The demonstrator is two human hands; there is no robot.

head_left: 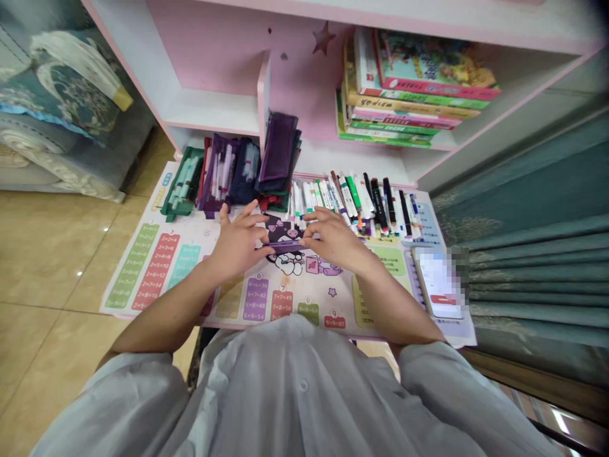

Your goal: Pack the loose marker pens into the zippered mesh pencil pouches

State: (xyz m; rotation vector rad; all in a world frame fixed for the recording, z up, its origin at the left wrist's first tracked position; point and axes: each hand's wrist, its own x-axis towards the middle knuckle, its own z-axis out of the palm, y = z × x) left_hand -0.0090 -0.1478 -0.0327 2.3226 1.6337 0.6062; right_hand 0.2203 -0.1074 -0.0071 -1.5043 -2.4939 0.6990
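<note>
Between my two hands, low over the middle of the desk mat, is a slim purple pouch (284, 246), seen nearly edge-on. My left hand (242, 242) pinches its left end, with the other fingers spread. At its right end, the thumb and fingers of my right hand (329, 236) close on it. Just beyond my right hand lies a row of loose markers (328, 193), mostly white with some black and green caps. Past my left hand are mesh pouches with markers on them, one green (183, 184), one purple (219, 171) and one dark blue (246, 166).
More pouches (280, 147) are stacked against the shelf divider (263, 95). Books (404, 108) are piled on the right shelf. A phone (438, 282) lies at the right of the printed desk mat (190, 298), near a teal curtain (518, 247).
</note>
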